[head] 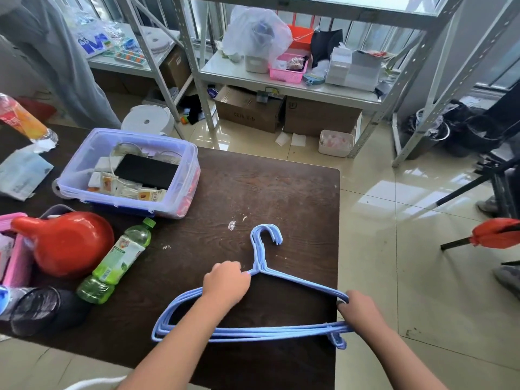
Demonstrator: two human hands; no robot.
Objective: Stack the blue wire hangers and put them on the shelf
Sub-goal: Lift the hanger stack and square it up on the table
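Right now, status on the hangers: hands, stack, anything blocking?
Left hand gripping the stack at the neck, right hand at the right corner. Blue wire hangers bunched together on the table. Not on shelf yet; shelf cluttered, table path open.

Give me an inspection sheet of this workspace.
Surface: dark wood table, small white scuffs.
Job's things: blue wire hangers bunched together, hooks aligned, at the table's right end.
Clutter: clear storage bin, red jug, green bottle.
Hands: left hand grips near the necks; right hand grips the right corner.
Cables: white cord inside the bin.
Surroundings: metal shelf behind, cardboard boxes beneath.
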